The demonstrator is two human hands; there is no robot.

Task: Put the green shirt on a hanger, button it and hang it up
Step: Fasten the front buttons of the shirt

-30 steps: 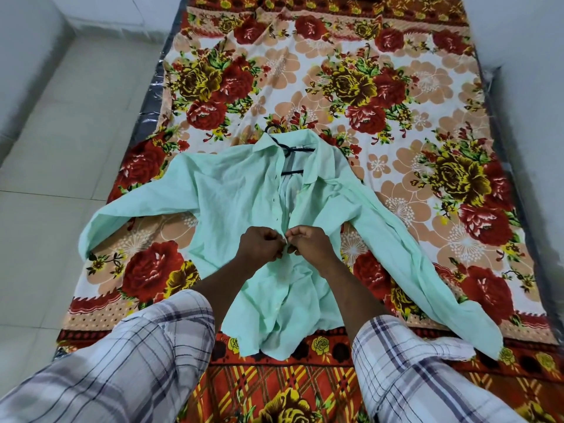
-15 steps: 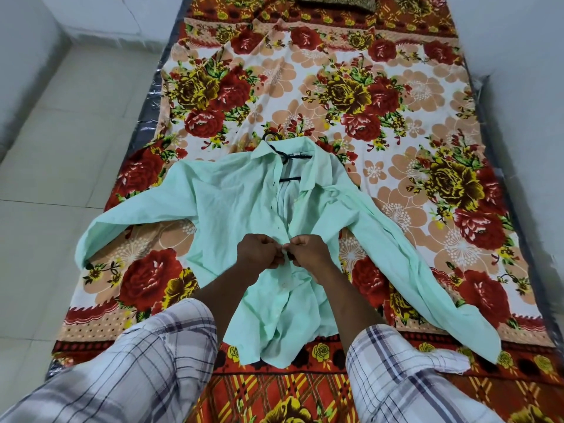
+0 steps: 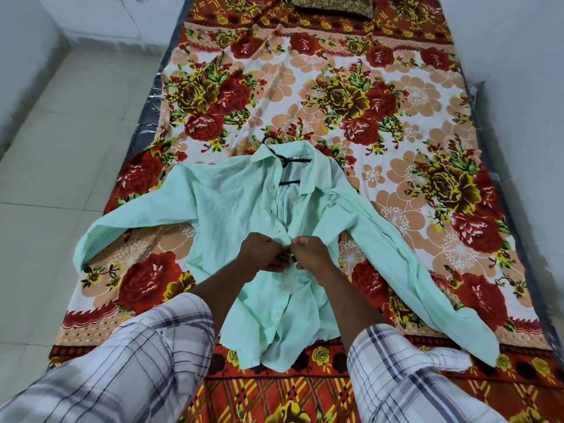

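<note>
Both hands [image 3: 288,254] pinch green shirt [image 3: 232,209] placket, hanger [image 3: 285,161] inside.

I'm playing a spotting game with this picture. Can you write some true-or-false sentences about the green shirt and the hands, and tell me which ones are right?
1. A thin black hanger sits inside the mint-green long-sleeved shirt. True.
2. The shirt hangs from a hook on the wall. False: it lies spread on the red-flowered bedsheet.
3. The left hand and the right hand both pinch the shirt's front edges. True.
4. The shirt is buttoned shut below the collar. False: the front gapes open there, and the hanger shows.
</note>
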